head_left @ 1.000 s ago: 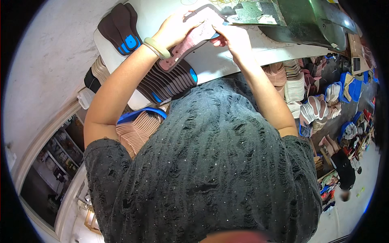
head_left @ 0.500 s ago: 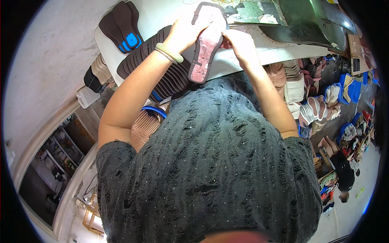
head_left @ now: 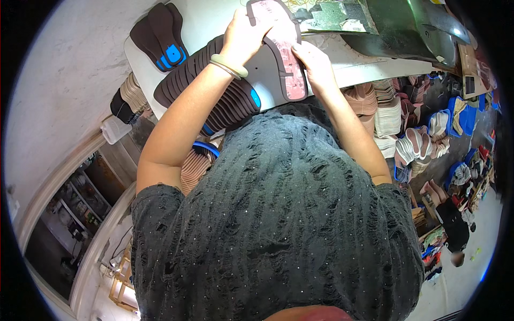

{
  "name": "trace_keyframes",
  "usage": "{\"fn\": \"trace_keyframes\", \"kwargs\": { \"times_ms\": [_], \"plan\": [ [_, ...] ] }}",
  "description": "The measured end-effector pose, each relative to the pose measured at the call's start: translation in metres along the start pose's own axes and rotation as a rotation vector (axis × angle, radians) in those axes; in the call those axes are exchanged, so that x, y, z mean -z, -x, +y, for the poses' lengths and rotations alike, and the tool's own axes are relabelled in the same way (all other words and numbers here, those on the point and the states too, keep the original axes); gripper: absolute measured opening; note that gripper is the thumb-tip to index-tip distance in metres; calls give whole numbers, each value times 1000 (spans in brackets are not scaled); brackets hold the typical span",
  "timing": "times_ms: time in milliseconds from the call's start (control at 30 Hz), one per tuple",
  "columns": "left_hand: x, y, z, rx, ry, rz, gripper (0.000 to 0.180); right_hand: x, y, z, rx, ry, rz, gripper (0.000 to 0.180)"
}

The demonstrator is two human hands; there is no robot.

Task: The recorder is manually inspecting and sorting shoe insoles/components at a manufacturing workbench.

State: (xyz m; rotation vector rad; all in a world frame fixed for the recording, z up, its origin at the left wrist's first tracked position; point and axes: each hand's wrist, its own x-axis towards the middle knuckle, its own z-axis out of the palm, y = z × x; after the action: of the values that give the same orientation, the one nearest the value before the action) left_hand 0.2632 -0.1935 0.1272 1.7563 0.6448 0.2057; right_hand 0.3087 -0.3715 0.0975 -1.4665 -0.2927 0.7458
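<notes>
A shoe insole (head_left: 294, 75) with a pinkish, marked face and a dark brown border tilts above the white worktable (head_left: 265, 83). My left hand (head_left: 243, 40) wears a pale bangle at the wrist and grips the insole's left edge near its upper part. Against the right edge, around the middle, my right hand (head_left: 317, 65) has its thumb and fingers closed on the dark border. Just left of the insole lies a long row of dark brown insoles (head_left: 206, 88), packed face to face, a few showing blue patches.
Two dark brown insoles with a blue patch (head_left: 158, 32) lie at the table's far left. A green mat (head_left: 342, 18) and a dark green machine (head_left: 401, 32) occupy the far right. Stacked insoles (head_left: 388, 115) and blue bins (head_left: 463, 117) stand right; a person (head_left: 452, 224) is farther off.
The insole has turned, its near end swinging right, and has shifted slightly right. My right hand has moved down along its edge; my left hand still holds it.
</notes>
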Motion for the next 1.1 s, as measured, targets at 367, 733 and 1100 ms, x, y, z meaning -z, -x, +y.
{"fn": "trace_keyframes", "kwargs": {
  "times_ms": [367, 733, 1100],
  "plan": [
    [9, 36, -2, 2, 566, -32, 30, -2, 8, -13, -126, -151, -159, 29],
    [15, 68, 4, -125, 318, 85, 39, -21, 5, -13, 366, 253, -105, 25],
    [29, 75, -14, -72, 332, 234, 29, -46, -9, -13, -257, -232, -133, 42]
  ]
}}
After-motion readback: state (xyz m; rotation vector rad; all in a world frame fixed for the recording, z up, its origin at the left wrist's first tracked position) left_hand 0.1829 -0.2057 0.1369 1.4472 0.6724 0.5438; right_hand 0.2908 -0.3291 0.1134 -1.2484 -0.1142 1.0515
